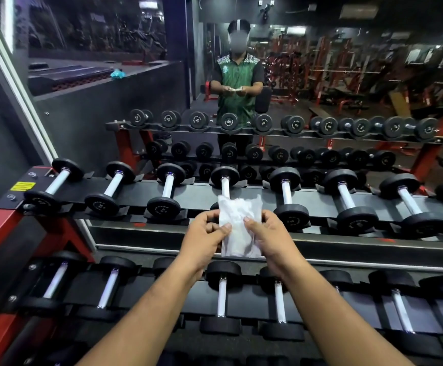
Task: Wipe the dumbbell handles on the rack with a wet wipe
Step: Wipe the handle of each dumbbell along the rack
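Holding a white wet wipe (238, 225) between them, both hands reach out over the dumbbell rack (141, 192). The left hand (205, 233) pinches the wipe's left edge, thumb on the front and the other fingers curled behind; the right hand (266, 235) grips the right edge the same way, its thumb lying across the front of the sheet. The wipe hangs upright and partly crumpled (its upper edge is ragged and creased), lifted clear of the metal and touching no handle that can be made out.

Directly behind the wipe lies the fourth dumbbell (224, 180) from the left on the top tier, its pale handle running toward the camera and vanishing behind the sheet. The other dumbbells on this tier sit in their cradles in a row, black heads at each end and shiny handles between them. A lower tier (114, 286) of dumbbells runs beneath the forearms, also lined up side by side.

The rack's frame is red and black, with a yellow sticker (24, 186) on its left end plate. A mirror (320, 88) stands behind the rack, showing a person in a green patterned shirt (237, 83) with both hands raised at chest height, the rows of dumbbells, and red gym machines farther back. A blue-green cloth (118, 73) lies on a dark ledge at upper left.
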{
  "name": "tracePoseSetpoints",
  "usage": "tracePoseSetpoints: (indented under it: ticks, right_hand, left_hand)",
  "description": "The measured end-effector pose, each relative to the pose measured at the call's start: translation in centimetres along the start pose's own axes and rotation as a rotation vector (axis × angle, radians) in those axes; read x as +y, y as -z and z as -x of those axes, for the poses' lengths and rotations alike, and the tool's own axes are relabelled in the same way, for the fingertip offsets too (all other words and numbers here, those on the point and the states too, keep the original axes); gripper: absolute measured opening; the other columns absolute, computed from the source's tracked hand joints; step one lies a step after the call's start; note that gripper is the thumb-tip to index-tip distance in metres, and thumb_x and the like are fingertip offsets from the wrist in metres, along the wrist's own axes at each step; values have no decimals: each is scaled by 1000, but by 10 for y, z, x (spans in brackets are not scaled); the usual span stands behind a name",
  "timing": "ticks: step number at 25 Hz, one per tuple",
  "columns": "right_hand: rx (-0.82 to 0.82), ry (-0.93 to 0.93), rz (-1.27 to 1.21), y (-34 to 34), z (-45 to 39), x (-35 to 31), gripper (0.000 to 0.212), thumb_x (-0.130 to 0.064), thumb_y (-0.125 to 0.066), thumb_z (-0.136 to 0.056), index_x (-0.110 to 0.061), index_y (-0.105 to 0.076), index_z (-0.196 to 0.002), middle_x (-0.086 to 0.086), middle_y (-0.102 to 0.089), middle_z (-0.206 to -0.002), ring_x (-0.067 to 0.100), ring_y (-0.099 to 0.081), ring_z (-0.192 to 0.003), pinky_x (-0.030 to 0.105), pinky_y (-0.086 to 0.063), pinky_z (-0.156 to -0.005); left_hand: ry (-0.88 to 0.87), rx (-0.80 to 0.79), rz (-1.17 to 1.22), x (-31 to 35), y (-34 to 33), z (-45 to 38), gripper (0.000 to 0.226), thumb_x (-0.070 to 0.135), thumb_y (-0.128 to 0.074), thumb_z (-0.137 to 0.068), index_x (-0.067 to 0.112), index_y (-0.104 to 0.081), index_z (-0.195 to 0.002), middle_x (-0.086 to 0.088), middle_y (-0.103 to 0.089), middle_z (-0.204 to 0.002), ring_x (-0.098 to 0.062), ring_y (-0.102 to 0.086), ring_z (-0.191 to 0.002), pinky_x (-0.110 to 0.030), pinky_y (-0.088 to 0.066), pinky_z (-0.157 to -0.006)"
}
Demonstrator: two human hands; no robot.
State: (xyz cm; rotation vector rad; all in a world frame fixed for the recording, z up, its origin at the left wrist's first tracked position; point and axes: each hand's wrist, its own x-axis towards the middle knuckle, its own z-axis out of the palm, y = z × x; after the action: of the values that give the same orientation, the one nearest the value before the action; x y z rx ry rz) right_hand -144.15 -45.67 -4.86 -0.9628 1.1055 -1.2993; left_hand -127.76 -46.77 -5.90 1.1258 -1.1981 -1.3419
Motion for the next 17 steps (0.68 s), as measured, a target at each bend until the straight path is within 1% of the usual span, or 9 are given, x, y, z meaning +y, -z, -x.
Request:
tracePoseSetpoints:
  ticks: [2, 4, 6, 8, 10, 12, 14, 15, 17]
  right_hand:
    - [41, -29, 16, 8, -4, 0, 36, -9, -67, -93, -11, -51, -125, 21, -72, -109, 32, -72, -98, 54, -56, -93]
    - [81, 11, 151, 14, -3, -1, 41, -15, -69, -93, -22, -48, -127, 17, -71, -101, 27, -70, -91, 45, -58, -88]
    - [98, 83, 309, 19, 1, -7, 40, -22, -68, -94, -32, -47, -127, 8, -68, -92, 16, -65, -82, 31, -53, -76]
    - [44, 162, 376, 23, 1, -12, 29, -23, -66, -96, -36, -56, -119, 4, -71, -95, 11, -64, -80, 27, -51, -70]
    - [-14, 207, 383, 26, -2, -15, 19, -17, -65, -96, -30, -69, -110, 2, -74, -101, 12, -64, -85, 34, -57, -77]
    - [-35, 219, 460, 28, -3, -18, 15, -17, -72, -92, -23, -75, -105, 3, -75, -94, 10, -64, -82, 30, -57, -81]
    - [-47, 249, 653, 29, -5, -20, 22, -24, -82, -82, -23, -76, -103, -4, -70, -80, 6, -60, -70, 16, -51, -69]
    - [-31, 281, 786, 29, -5, -21, 23, -28, -84, -79, -25, -76, -100, -6, -67, -76, 7, -59, -68, 16, -48, -65]
    - [16, 347, 1016, 28, -7, -26, 20, -39, -82, -79, -27, -75, -93, -8, -64, -77, 12, -59, -75, 25, -49, -68]
  left_hand:
    - [-66, 2, -55, 0, 3, -1, 45, 10, -70, -94, 27, -52, -132, -3, -69, -77, -14, -69, -81, -37, -55, -87]
    - [-140, -24, -154, -1, 7, 0, 46, 14, -69, -96, 37, -53, -132, -6, -68, -82, -12, -66, -85, -30, -52, -91]
    - [-190, -41, -200, 3, 8, 2, 37, 14, -67, -97, 36, -63, -127, 6, -71, -86, -7, -65, -90, -21, -52, -88]
    - [-218, -53, -261, 8, 10, 1, 27, 13, -70, -95, 28, -72, -117, 12, -74, -96, -6, -65, -91, -17, -52, -83]
    - [-230, -49, -402, 10, 13, -3, 28, 14, -77, -89, 26, -75, -114, 12, -73, -97, -5, -63, -85, -18, -51, -79]
    - [-264, -22, -580, 14, 16, -5, 33, 17, -81, -84, 26, -75, -116, 16, -72, -100, -4, -63, -88, -20, -50, -85]
    - [-338, 35, -781, 20, 17, -7, 33, 27, -82, -82, 31, -75, -114, 17, -72, -106, -6, -63, -103, -32, -48, -96]
    - [-375, 65, -901, 24, 17, -6, 29, 33, -81, -83, 34, -75, -111, 17, -71, -106, -8, -61, -107, -36, -45, -98]
    - [-442, 114, -1092, 31, 18, -5, 17, 41, -76, -85, 38, -75, -102, 17, -65, -99, -9, -52, -107, -38, -38, -92]
